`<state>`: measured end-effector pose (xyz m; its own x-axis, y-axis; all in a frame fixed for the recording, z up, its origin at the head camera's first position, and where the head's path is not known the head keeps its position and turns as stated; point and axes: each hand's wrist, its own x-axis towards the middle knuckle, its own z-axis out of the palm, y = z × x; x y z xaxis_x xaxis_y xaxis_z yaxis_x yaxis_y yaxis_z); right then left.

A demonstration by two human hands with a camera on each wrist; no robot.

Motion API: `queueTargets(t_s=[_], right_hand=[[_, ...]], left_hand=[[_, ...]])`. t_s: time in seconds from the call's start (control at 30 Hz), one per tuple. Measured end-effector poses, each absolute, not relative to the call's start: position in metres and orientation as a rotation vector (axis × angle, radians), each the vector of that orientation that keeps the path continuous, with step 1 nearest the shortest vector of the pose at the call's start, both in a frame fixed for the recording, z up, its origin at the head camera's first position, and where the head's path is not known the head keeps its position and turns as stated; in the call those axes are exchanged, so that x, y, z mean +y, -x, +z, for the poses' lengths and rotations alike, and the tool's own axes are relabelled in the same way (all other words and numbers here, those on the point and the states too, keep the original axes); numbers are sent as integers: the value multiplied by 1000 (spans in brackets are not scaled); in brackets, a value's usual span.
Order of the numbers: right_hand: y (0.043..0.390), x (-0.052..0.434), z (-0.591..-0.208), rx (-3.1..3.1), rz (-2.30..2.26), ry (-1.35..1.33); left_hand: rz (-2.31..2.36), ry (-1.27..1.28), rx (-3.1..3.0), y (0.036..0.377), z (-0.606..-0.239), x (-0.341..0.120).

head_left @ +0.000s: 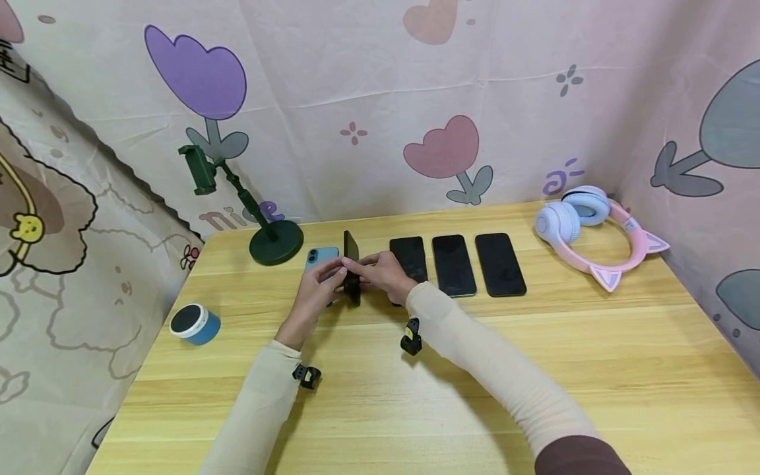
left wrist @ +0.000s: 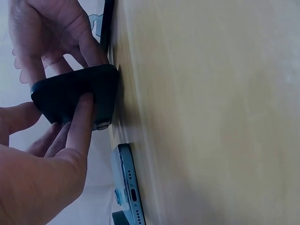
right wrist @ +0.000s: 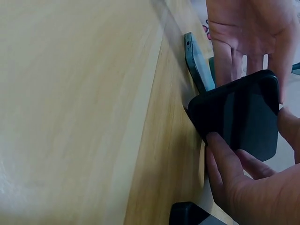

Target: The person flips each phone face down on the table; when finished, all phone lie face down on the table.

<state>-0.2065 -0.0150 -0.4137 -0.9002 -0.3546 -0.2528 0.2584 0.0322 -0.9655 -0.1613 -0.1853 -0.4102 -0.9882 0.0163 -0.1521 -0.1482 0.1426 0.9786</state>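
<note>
Five phones point(head_left: 351, 267), two hands point(head_left: 313, 290)

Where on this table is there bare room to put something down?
The near half of the table in front of the sleeves is bare, and the right side below the headphones. It is crowded at the back, around both hands and the row of phones.

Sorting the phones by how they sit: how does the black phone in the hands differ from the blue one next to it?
The black phone stands on its edge on the table; the blue phone lies flat. Both hands, left hand and right hand, hold the black phone, while neither grips the blue phone. The black phone is dark all over, the blue one light blue. Both are slim slabs.
</note>
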Motion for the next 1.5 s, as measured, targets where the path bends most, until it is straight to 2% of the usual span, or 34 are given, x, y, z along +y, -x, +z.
queueTargets(t_s=[0.4,1.03,1.5], right_hand=[[207,-13,-413,1772,-1954,54],[209,0,-406,1704,-1948,45],[211,12,-407,1823,-1906,16]], left_hand=[[1916,104,2263,160,-411,-183],[1823,-99,2320,161,-416,-177],[1524,-224,2521,160,-414,-171]])
